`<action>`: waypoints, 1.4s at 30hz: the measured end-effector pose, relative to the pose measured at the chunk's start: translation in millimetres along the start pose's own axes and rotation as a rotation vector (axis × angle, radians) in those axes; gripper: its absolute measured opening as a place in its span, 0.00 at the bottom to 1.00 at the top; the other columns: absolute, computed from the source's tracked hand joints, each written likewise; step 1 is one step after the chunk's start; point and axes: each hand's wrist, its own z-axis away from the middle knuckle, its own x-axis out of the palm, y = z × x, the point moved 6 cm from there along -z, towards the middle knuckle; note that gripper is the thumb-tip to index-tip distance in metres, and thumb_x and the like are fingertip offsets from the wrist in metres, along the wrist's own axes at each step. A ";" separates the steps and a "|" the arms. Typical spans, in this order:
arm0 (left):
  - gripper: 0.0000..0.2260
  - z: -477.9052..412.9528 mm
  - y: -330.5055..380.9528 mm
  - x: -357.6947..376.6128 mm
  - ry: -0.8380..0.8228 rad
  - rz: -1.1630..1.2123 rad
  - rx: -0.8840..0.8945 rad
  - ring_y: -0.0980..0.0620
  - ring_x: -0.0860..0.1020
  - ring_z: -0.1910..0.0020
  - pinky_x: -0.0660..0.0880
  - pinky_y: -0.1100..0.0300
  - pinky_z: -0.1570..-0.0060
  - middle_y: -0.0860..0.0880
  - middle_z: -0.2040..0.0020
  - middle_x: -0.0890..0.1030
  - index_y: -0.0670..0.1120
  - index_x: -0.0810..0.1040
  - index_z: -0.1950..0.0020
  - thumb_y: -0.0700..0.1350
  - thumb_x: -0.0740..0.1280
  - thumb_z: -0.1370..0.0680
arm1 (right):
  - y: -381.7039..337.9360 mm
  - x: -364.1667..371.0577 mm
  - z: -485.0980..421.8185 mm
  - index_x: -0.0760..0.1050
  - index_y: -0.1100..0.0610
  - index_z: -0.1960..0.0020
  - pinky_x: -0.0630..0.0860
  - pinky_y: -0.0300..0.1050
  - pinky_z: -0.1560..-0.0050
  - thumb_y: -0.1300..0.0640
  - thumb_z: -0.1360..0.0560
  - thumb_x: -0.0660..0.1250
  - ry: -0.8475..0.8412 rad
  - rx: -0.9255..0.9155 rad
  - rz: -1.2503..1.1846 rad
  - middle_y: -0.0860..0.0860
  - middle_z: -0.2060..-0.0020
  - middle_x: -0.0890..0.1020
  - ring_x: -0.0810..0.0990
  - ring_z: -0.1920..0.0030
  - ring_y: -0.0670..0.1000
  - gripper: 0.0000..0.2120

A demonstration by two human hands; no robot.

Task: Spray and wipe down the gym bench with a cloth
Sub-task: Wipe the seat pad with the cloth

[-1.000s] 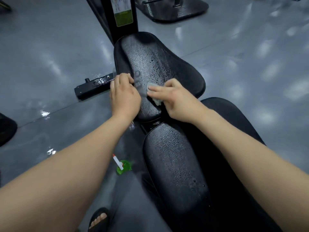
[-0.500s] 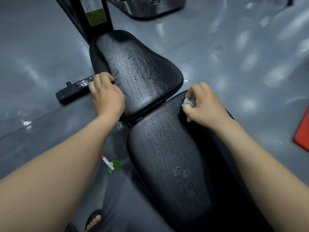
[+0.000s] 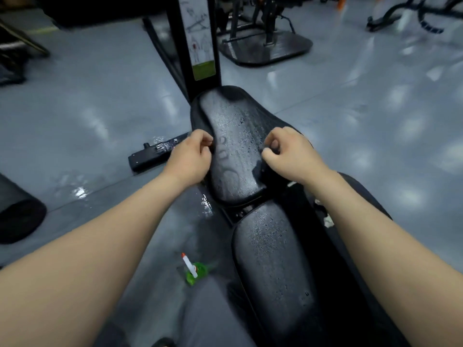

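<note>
Grey gym floor, instr. placard, blk footplate, dark roll at left

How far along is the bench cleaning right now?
Spraying looks done: droplets cover the far pad and near pad, and the spray bottle sits on the floor. Now the left hand and right hand grip the far pad's edges. Wiping remains: both pads are wet.

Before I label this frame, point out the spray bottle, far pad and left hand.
spray bottle (image 3: 198, 272), head view, green body
far pad (image 3: 236, 156), head view, wet top
left hand (image 3: 191, 157), head view, its back
</note>
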 end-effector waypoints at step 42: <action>0.14 -69.4 26.6 -128.6 0.050 0.600 -0.239 0.49 0.80 0.52 0.81 0.55 0.56 0.49 0.45 0.81 0.54 0.76 0.41 0.61 0.62 0.19 | -180.7 -41.2 -106.6 0.78 0.62 0.53 0.77 0.53 0.57 0.56 0.21 0.57 -0.040 0.082 -1.235 0.56 0.64 0.80 0.80 0.61 0.57 0.14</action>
